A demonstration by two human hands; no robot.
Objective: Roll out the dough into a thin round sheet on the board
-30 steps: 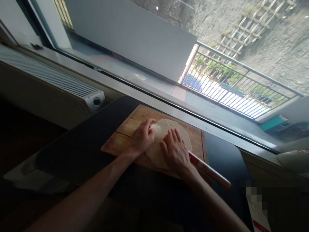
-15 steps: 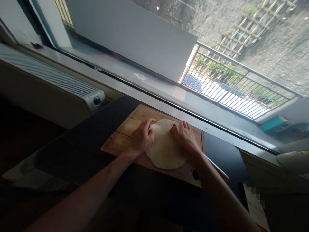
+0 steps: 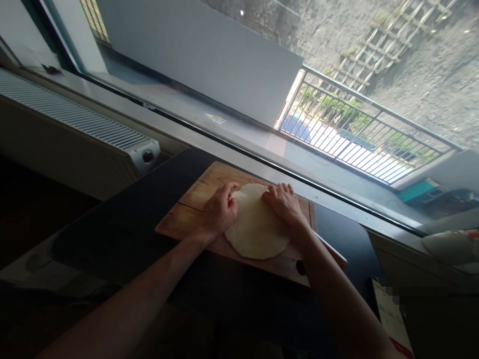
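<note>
A round, flat sheet of dough (image 3: 258,229) lies on a wooden cutting board (image 3: 194,189). My left hand (image 3: 220,209) is at the dough's left edge, its fingers curled and closed against the thumb on that edge. Over the dough's upper right edge rests my right hand (image 3: 282,202), its fingers fairly straight and laid down, the thumb on the dough. What lies beneath its palm is hidden. Partly behind my right forearm, a slim wooden rod (image 3: 333,251) lies along the board's right side.
The board stands on a dark table (image 3: 123,224) against the window sill (image 3: 239,162). A radiator (image 3: 75,119) is at the left. A white rounded object (image 3: 449,247) stands at the right, and a pale flat item (image 3: 391,314) lies at the lower right.
The view has shifted slightly. Both hands stay at the dough's edges; the right hand's fingers look slightly shifted. The dough's outline is nearly the same.
</note>
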